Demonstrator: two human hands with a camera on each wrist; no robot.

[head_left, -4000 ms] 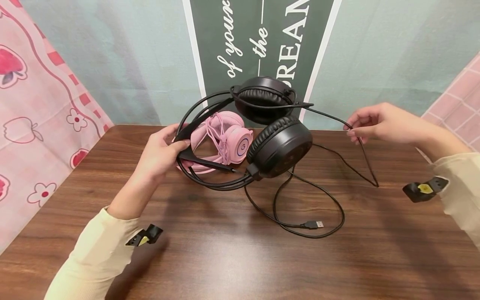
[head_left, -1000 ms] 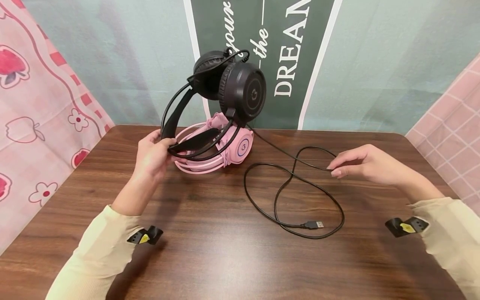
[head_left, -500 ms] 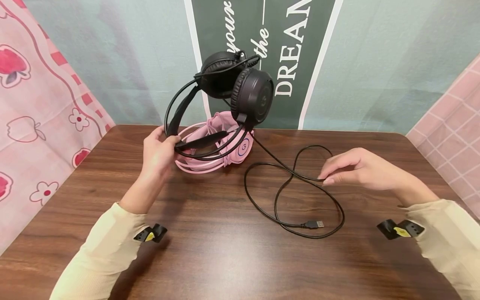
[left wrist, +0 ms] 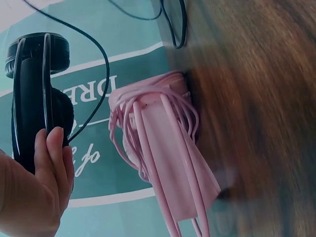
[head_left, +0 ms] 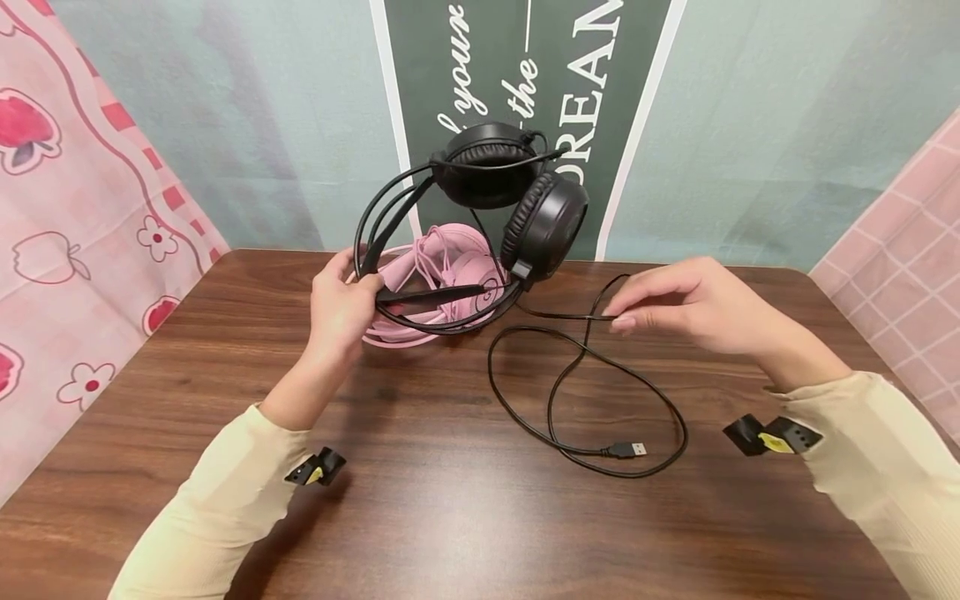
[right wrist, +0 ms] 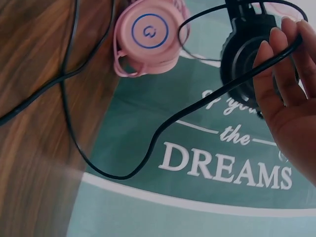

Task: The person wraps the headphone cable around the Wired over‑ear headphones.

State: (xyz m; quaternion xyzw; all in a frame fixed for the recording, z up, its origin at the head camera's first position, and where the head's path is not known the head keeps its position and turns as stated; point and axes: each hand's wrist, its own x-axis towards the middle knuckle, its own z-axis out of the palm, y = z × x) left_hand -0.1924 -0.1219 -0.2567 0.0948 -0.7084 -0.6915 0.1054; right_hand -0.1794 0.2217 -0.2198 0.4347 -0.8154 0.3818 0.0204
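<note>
Head view had the left hand (head_left: 341, 308) gripping the black headset (head_left: 551, 229) by its headband (head_left: 435, 296) above the table (head_left: 435, 433), long axis slanting up rightward, earcups (head_left: 487, 183) toward the right hand (head_left: 686, 307), which pinched its cable (right wrist: 217, 94).

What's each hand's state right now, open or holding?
Left hand: closed, holding the black over-ear headset by its headband.
Right hand: closed, pinching the black USB cable.

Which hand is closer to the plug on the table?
The right hand. It pinches the black cable above and beyond the USB plug; the left hand grips the black headphones, farther off, to the left.
</note>
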